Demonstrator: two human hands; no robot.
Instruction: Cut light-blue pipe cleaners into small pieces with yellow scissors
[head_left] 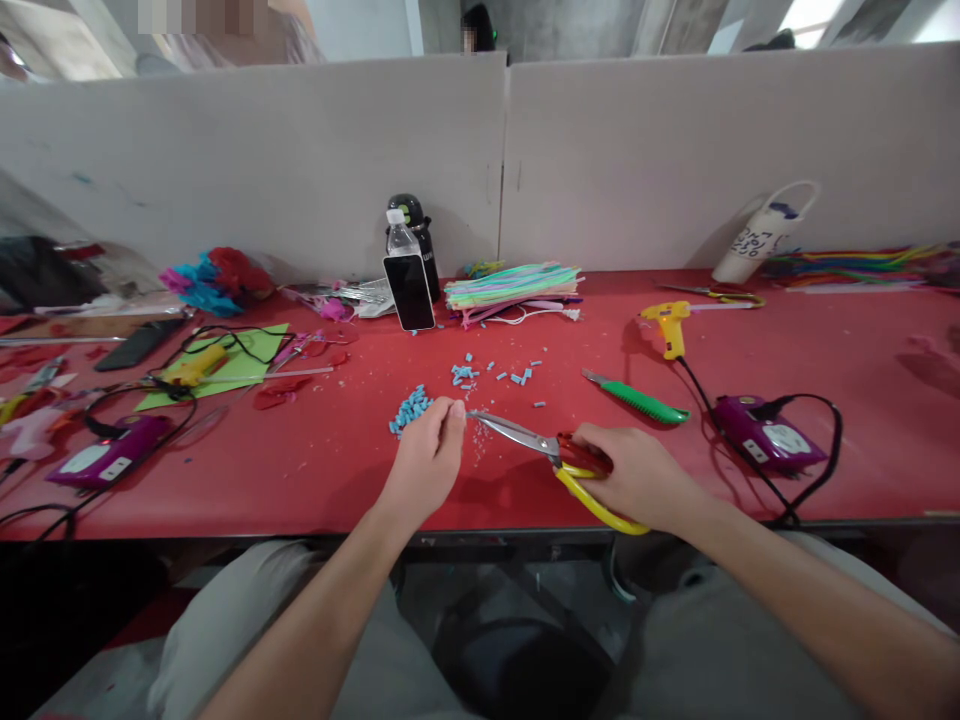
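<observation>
My right hand (637,470) grips a pair of scissors (525,434) with red and yellow handles, its blades pointing left. The blade tips reach the fingertips of my left hand (431,445), which are pinched together. Whatever lies between those fingers is too small or hidden to make out. Just behind my left hand sits a pile of small blue pieces (411,408). More short blue pieces (465,372) lie scattered beyond the scissors, and tiny crumbs are strewn on the red table (337,490) under the blades.
A green utility knife (637,399) lies right of the scissors. Farther right are a yellow glue gun (669,326) and a purple power box (769,434) with a black cable. A phone (409,291) leans on bottles at the back, beside bundled pastel strips (514,290). Another purple box (112,455) stands left.
</observation>
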